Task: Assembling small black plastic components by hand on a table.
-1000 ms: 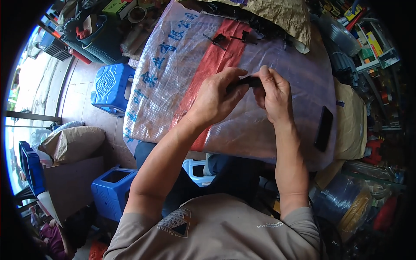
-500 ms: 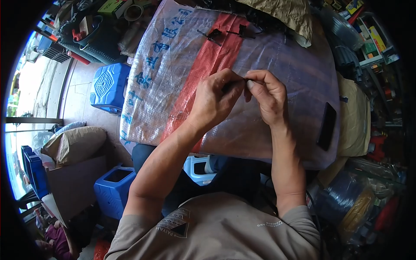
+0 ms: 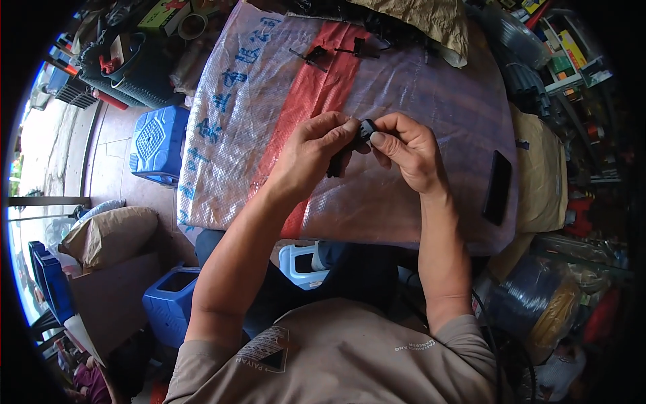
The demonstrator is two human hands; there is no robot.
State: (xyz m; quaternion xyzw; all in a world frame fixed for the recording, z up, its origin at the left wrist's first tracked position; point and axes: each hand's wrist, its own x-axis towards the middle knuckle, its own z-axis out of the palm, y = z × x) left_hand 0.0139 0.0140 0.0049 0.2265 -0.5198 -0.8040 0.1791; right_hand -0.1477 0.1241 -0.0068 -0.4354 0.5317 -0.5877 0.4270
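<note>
Above the covered table, my left hand [image 3: 316, 145] is closed round a small black part [image 3: 365, 129]. Its top end, with a lighter grey face, pokes out past the thumb, and a dark lower end shows under the fingers. My right hand [image 3: 412, 153] pinches with thumb and forefinger at the right edge of this part; anything tiny between those fingertips is hidden. Two black pieces with thin rods, one left [image 3: 313, 55] and one right [image 3: 352, 47], lie on the red stripe beyond my hands.
A woven plastic sheet [image 3: 229, 155] covers the table. A black phone [image 3: 496, 187] lies near its right edge, and brown paper [image 3: 431, 27] with dark pieces at the far edge. Blue stools [image 3: 159, 145] stand left; a paper sack [image 3: 542, 175] is right.
The black part has turned up into sight between my hands. My left hand has rolled and shifted slightly left, and the view has moved a little.
</note>
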